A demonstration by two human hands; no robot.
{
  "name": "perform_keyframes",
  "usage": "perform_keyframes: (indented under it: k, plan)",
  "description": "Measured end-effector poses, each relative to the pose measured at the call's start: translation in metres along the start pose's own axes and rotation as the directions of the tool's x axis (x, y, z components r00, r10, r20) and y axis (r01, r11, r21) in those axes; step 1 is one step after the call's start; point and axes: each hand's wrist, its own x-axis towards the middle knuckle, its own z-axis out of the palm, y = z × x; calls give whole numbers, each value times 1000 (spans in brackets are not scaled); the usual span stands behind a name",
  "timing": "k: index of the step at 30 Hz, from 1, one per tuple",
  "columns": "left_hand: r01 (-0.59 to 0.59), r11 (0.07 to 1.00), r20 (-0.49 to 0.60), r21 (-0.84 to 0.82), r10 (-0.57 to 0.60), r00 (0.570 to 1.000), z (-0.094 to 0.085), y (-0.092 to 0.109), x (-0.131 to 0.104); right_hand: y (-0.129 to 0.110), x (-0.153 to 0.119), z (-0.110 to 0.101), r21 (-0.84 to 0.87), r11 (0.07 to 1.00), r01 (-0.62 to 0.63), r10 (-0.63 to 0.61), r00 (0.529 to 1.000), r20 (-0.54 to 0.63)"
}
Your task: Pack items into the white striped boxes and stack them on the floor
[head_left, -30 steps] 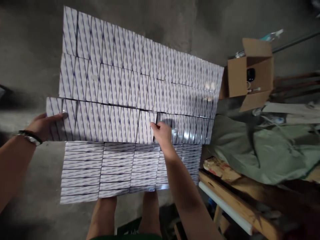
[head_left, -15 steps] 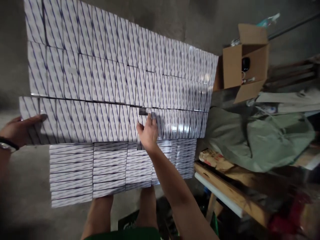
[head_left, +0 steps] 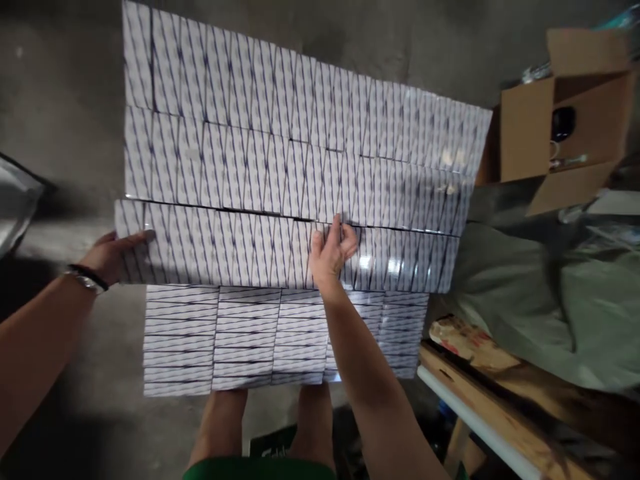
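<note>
Several rows of narrow white boxes [head_left: 235, 250] with dark blue slanted stripes lie packed side by side. At the left end of the third row, my left hand [head_left: 111, 257] holds the end boxes, thumb on top and the other fingers partly hidden beyond the end. Midway along that row my right hand [head_left: 330, 253] rests on the boxes. Its index finger points at the seam with the row above, the thumb stands apart and the other fingers bend. What lies directly under this palm is hidden. Nearer me, white boxes [head_left: 245, 337] lie turned crosswise in stacked columns.
An open cardboard box [head_left: 526, 130] with a dark object inside stands at the right. Below it lie green cloth [head_left: 515, 287] and a wooden beam [head_left: 485, 393]. A silvery object [head_left: 17, 200] is at the left edge. My legs [head_left: 225, 423] are close to the crosswise boxes.
The view has shifted, so everything appears further right. The dark gap beside my right hand no longer shows. That hand's fingers have spread more, while my left hand stays at the row's end.
</note>
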Motion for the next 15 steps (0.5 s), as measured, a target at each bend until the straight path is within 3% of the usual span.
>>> perform_keyframes:
  k: [4, 8, 12, 15]
  plan:
    - [-63, 998, 59, 11, 62, 996, -5, -4, 5, 1, -5, 6, -52, 997, 57, -54, 997, 50]
    - [-82, 996, 173, 42, 73, 982, -11, -12, 21, 2, -9, 26, -238, 963, 125, -130, 992, -5]
    - [-57, 998, 180, -10, 58, 982, -9, -16, 30, 0, -11, 38, -360, 924, 128, -153, 987, -44]
    - [-82, 995, 205, 55, 69, 976, -9, -13, 31, -2, -11, 34, -366, 920, 138, -156, 988, -20]
